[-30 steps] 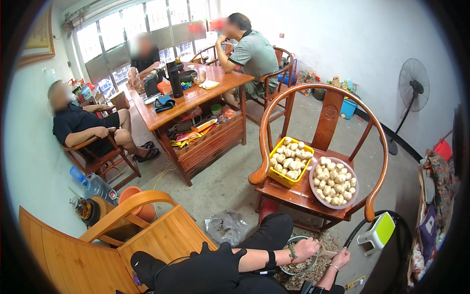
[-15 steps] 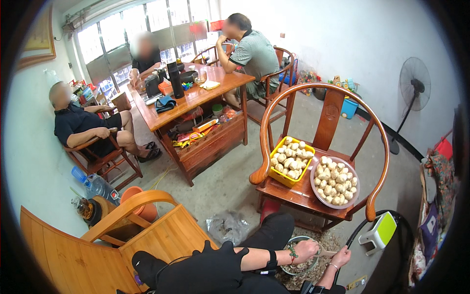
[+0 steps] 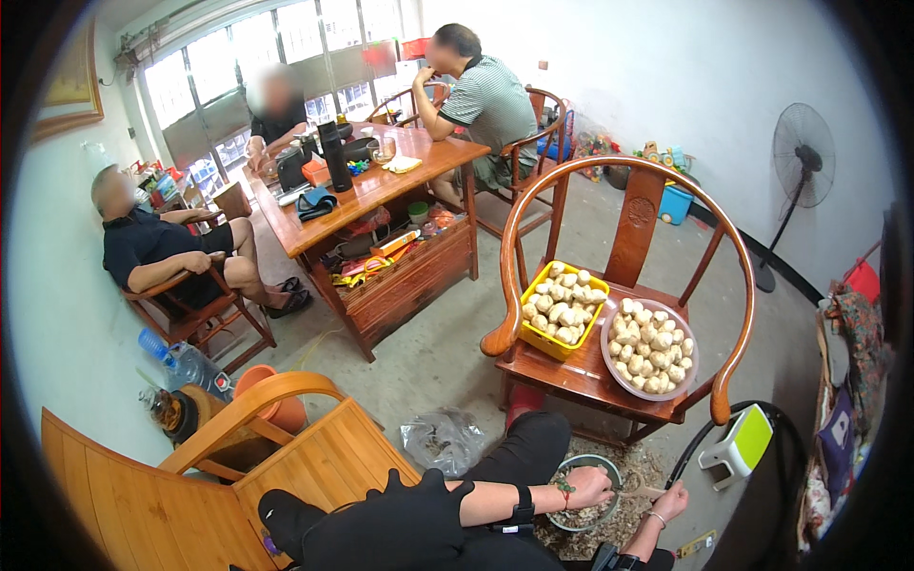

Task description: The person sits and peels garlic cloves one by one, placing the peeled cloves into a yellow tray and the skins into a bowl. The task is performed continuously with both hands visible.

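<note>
My left hand, a beaded bracelet at its wrist, is closed over a bowl full of pale brown scraps, on something I cannot make out. Close to its right, my right hand grips the handle of a light wooden tool reaching toward the bowl. Loose scraps cover the floor around the bowl. Above my hands, on a curved-back wooden chair, sit a yellow basket and a round translucent bowl, both heaped with pale, knobbly mushroom-like pieces.
Three people sit around a cluttered wooden table. A bamboo seat is at left, beside an orange bucket; a plastic bag lies ahead. At right are a fan, a green-topped stool and piled cloths.
My left hand has shifted very slightly left over the bowl, and my right hand a little to the right. Both remain closed; otherwise the scene looks the same.
</note>
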Action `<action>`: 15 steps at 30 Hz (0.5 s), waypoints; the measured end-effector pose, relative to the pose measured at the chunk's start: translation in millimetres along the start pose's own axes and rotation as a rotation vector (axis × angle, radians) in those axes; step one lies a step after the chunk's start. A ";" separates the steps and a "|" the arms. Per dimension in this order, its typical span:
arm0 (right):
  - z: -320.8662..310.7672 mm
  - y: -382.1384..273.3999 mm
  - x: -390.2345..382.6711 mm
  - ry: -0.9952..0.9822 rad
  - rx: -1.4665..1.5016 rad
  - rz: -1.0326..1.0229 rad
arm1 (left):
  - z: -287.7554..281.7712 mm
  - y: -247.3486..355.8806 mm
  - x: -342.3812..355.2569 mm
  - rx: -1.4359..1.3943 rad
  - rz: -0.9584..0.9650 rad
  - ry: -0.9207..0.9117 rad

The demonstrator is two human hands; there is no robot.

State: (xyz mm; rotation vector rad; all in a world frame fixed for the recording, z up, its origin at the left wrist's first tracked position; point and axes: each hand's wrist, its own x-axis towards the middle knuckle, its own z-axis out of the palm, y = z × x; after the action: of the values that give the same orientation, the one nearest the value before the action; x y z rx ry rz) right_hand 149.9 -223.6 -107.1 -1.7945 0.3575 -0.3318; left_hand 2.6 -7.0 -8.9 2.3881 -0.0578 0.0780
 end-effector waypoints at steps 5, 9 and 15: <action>-5.4 34.5 13.2 0.081 0.141 -0.001 | 1.9 2.5 6.6 -0.061 0.081 0.004; -5.8 -32.7 -24.1 -0.041 0.353 0.294 | -20.6 12.7 4.8 -0.138 0.033 0.014; -17.3 -61.3 -34.8 0.002 0.178 0.278 | -19.4 29.1 9.1 -0.137 0.125 0.166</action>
State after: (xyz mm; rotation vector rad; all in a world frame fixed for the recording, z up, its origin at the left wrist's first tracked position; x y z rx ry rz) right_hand 115.3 -210.0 -44.8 -1.5471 0.5549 -0.1633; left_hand 9.1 -15.1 25.7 2.2308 -0.1300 0.3207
